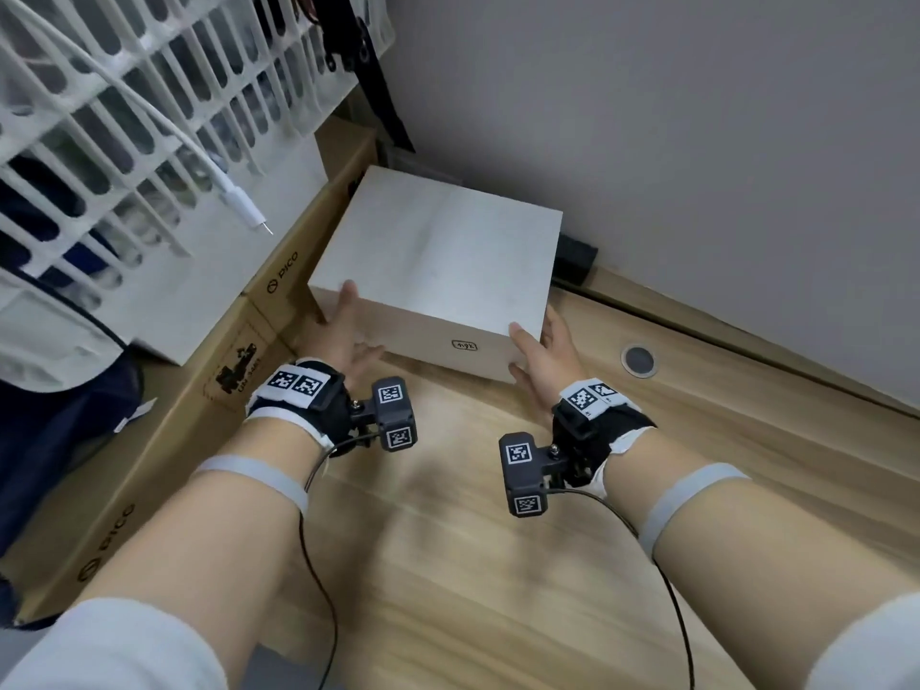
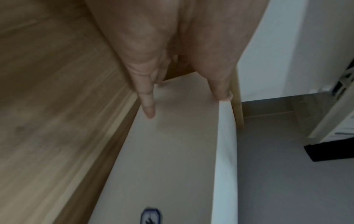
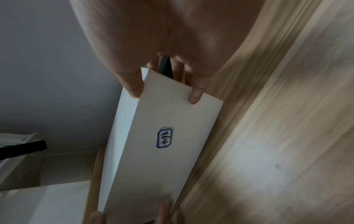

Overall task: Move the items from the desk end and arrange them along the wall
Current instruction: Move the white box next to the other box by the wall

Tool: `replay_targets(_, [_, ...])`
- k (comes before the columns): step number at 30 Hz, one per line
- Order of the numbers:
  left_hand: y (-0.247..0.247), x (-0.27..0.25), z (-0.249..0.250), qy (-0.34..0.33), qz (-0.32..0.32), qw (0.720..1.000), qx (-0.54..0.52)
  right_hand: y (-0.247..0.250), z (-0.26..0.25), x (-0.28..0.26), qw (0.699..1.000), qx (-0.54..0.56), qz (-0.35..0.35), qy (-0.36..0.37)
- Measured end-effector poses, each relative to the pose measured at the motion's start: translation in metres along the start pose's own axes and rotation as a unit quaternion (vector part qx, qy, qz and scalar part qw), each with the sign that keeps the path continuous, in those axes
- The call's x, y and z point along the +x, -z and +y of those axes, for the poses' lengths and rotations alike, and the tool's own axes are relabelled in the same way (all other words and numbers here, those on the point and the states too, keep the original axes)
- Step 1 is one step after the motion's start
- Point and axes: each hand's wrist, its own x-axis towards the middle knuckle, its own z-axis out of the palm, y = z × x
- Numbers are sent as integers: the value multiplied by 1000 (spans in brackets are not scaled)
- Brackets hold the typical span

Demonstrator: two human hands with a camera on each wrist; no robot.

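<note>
Head: box (image 1: 438, 251) sits on desk (image 1: 448, 565) close by the wall (image 1: 697, 141), left hand (image 1: 348, 336) and right hand (image 1: 547, 356) each clamping a near corner, thumbs on top. Left wrist: fingers (image 2: 147, 106) lie straight on its front. Right wrist: fingertips (image 3: 195, 97) pinch the edge (best slide it level, both sides together, flush to wall).

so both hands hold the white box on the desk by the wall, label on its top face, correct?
No. The label is on the near side face of the white box, not its top; the head view shows it. The left hand and right hand do hold it on the desk by the wall.
</note>
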Motion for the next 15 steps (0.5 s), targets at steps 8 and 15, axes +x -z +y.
replay_targets(8, [-21, 3, -1, 47, -122, 987, -96, -18, -8, 7, 997, -69, -12, 29])
replay_targets(15, [-31, 0, 0, -17, -42, 996, -78, 1, -17, -10, 991, -111, -48, -48])
